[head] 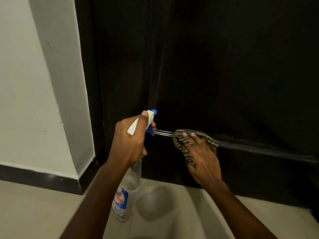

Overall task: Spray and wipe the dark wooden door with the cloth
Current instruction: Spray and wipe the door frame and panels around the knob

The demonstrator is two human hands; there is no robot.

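The neck of the bottle (133, 180) is hidden inside the left hand (128, 142); its label (120, 200) is too blurred to read. The right hand (202, 156) covers most of the cloth (181, 140). The door (224, 66) runs off the top and right edges.

glossy dark door (224, 66), clear plastic bottle (128, 187), woven cloth (181, 142)

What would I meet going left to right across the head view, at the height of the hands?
White wall → left hand gripping the spray bottle → right hand pressing the cloth on the dark door.
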